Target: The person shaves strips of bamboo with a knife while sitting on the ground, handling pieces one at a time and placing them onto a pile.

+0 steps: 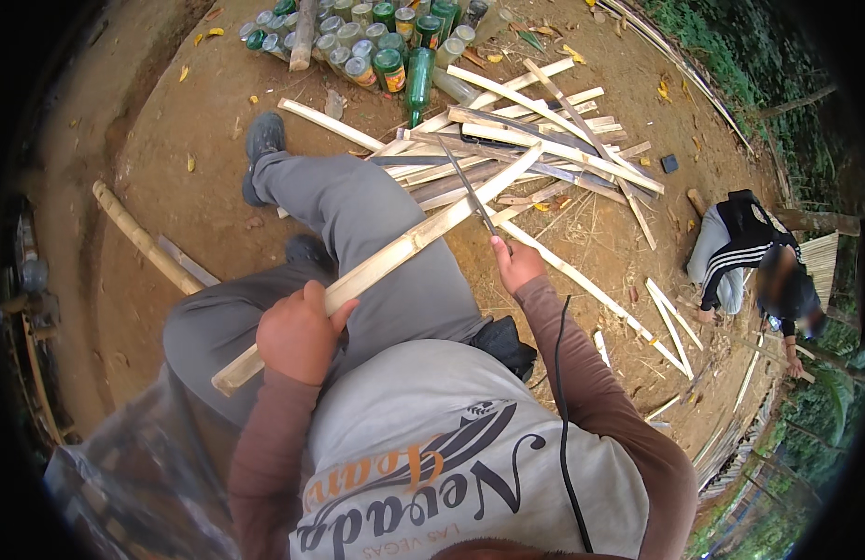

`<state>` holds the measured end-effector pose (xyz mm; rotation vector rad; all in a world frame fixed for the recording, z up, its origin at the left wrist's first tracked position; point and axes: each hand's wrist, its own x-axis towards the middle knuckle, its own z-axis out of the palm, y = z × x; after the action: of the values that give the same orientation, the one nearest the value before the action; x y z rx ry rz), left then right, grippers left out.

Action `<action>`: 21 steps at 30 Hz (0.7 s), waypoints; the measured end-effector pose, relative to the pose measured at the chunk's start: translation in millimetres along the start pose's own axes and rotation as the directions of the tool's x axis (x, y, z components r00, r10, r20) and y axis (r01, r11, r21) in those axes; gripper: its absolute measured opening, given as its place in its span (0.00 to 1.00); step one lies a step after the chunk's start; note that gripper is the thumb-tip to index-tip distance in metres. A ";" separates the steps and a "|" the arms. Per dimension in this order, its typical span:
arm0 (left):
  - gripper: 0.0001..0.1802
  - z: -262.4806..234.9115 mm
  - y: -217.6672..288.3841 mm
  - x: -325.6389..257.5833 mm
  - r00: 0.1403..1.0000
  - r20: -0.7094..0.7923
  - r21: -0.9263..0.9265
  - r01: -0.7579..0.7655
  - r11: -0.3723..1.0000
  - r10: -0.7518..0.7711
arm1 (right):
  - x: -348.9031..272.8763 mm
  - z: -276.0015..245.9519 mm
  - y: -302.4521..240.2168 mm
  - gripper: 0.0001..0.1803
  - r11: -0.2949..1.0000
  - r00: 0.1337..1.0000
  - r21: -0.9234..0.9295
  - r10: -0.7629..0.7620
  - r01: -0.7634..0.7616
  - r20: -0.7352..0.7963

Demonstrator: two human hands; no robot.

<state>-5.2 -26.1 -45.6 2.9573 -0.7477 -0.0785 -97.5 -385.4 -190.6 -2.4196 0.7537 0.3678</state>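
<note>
My left hand (pixel 300 329) is wrapped round the lower part of a long, pale split bamboo strip (pixel 395 250). The strip slants up to the right across my grey-trousered legs. In my right hand (pixel 519 265) is the handle of a long, thin-bladed knife (pixel 468 189), its fingers closed. The blade points up and to the left and crosses the strip near its far end; whether it touches the strip I cannot tell. Beyond them lies a loose pile of split bamboo strips (pixel 582 159) on the ground, some pale and some dark.
Many glass bottles (pixel 390 70), green and clear, stand at the back; one green bottle (pixel 419 84) lies on its side. A bamboo pole (pixel 143 233) rests at left. Another person (pixel 731 252) crouches at right. Clear plastic sheeting (pixel 143 467) spreads at lower left.
</note>
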 end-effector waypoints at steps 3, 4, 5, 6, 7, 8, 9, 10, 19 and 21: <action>0.29 10.1 9.7 6.9 1.000 0.008 -0.017 -0.020 1.000 0.020 | -15.6 0.6 -39.1 0.37 0.992 0.989 0.064 -0.118 0.112 0.093; 0.28 10.1 13.2 6.6 1.000 0.015 0.005 -0.022 1.000 0.022 | -18.4 2.5 -53.6 0.37 0.982 0.978 0.099 -0.173 0.161 0.120; 0.27 10.8 15.7 9.0 1.000 0.011 0.022 -0.023 0.999 0.023 | -24.8 3.0 -64.5 0.35 0.960 0.957 0.092 -0.271 0.263 0.102; 0.26 11.8 17.7 11.0 1.000 0.007 0.039 -0.023 0.999 0.023 | -21.5 3.0 -61.5 0.34 0.958 0.954 0.112 -0.276 0.264 0.119; 0.26 15.7 18.8 11.2 1.000 0.011 0.026 -0.023 0.999 0.023 | -16.6 5.1 -56.7 0.33 0.955 0.950 0.132 -0.282 0.265 0.136; 0.26 22.6 19.9 10.3 1.000 0.015 0.014 -0.023 1.000 0.023 | -12.8 7.0 -52.0 0.33 0.952 0.945 0.152 -0.289 0.267 0.153; 0.26 25.7 20.6 10.4 1.000 0.019 0.002 -0.022 1.000 0.022 | -11.5 8.0 -47.3 0.32 0.945 0.940 0.120 -0.317 0.303 0.124; 0.26 26.0 21.5 10.9 1.000 0.026 0.004 -0.016 1.000 0.016 | -12.4 6.3 -50.5 0.32 0.954 0.947 0.110 -0.292 0.279 0.134; 0.26 21.4 23.7 14.1 0.999 0.049 -0.014 -0.008 1.000 0.009 | -30.9 5.6 -75.3 0.32 0.955 0.952 0.067 -0.295 0.290 0.086; 0.25 22.6 21.9 13.8 0.999 0.049 -0.022 0.004 1.000 -0.003 | -8.6 4.6 -44.9 0.32 0.992 0.992 0.032 -0.120 0.119 0.049</action>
<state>-5.1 -53.6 -66.2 2.9455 -0.7428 -0.1588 -78.3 -348.6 -171.0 -2.4056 0.5851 0.3663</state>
